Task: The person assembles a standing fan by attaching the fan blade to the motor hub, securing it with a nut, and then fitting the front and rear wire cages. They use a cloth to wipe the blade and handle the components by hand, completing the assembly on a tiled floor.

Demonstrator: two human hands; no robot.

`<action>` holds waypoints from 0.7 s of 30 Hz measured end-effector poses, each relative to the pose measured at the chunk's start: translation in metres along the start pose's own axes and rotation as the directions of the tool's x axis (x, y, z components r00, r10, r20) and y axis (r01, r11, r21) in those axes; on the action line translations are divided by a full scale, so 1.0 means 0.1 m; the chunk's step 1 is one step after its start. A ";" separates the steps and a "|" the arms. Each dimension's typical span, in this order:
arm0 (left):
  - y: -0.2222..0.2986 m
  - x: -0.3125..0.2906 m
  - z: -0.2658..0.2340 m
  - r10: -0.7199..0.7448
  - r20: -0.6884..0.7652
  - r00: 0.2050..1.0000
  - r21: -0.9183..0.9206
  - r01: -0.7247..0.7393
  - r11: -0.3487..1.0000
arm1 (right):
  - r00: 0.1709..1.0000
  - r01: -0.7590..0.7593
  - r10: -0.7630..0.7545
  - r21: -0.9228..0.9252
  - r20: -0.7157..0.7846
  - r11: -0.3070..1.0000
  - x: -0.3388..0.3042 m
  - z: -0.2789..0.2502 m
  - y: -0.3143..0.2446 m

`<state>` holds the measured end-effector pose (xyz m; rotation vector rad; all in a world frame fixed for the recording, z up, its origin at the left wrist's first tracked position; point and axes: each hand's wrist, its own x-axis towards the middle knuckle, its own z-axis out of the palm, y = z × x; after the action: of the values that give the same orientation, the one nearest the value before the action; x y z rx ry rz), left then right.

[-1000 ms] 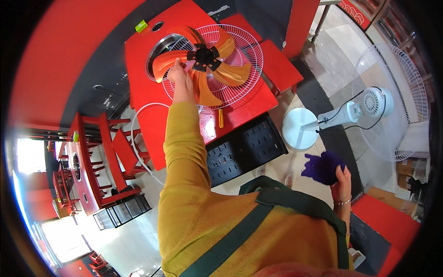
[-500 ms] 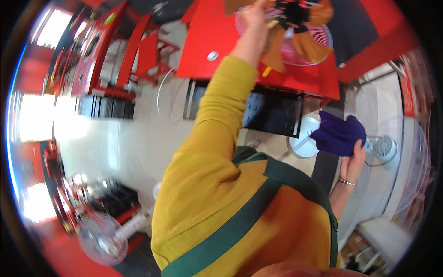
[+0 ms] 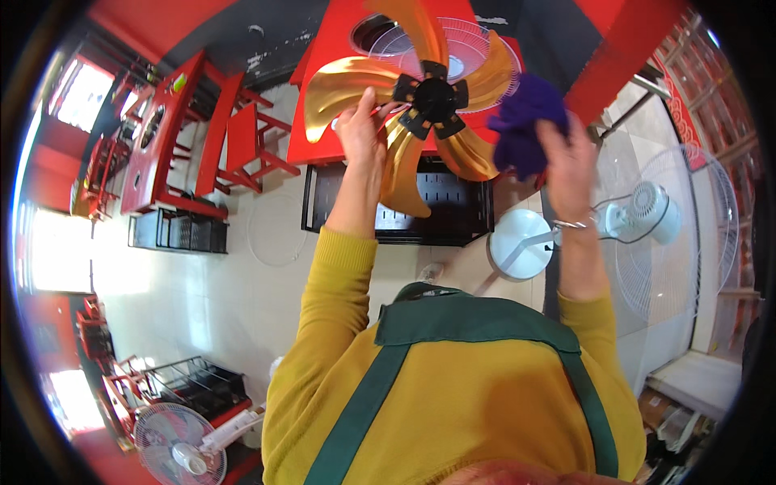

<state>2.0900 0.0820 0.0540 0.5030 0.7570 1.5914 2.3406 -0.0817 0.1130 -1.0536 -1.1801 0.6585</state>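
Note:
A gold fan blade (image 3: pixel 435 99) with several curved vanes and a black hub is held up in front of me. My left hand (image 3: pixel 361 133) grips it by a vane on its left side, fingers closed. A bunched purple cloth (image 3: pixel 525 121) is in my right hand (image 3: pixel 571 162), just right of the blade. The right hand is a little blurred, and I cannot tell whether the cloth touches a vane. Behind the blade, a round wire fan guard (image 3: pixel 454 66) lies on the red table (image 3: pixel 339 28).
To the right stands a pale fan motor (image 3: pixel 659 212) with a wire guard (image 3: pixel 715 242) and a round white base (image 3: pixel 521 242). A black rack (image 3: pixel 339 198) sits under the table. Red benches (image 3: pixel 222 133) are at left, another fan (image 3: pixel 182 449) at lower left.
The blade has come off the area over the guard, nearer to me and leftward, in my left hand. My right hand has brought the cloth up from the lower right to beside the blade.

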 end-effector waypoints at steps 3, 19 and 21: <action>0.10 -0.40 0.10 -0.065 0.075 0.995 -0.007 0.066 0.998 | 0.891 0.448 -0.397 -0.560 0.219 0.696 0.13 0.63 0.27; 0.14 -1.44 0.08 -0.150 0.078 0.986 0.170 0.135 0.976 | 0.894 0.444 -0.363 -0.617 0.261 0.649 -0.53 0.49 0.16; 0.15 -1.33 0.08 -0.197 0.006 0.980 0.202 0.191 0.960 | 0.878 0.438 -0.448 -0.660 0.168 0.610 -0.54 0.71 0.07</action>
<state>2.1068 -0.0482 0.0831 0.5760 0.9243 1.3311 2.2579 -0.1039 0.0866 -1.2866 -1.6580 -0.2293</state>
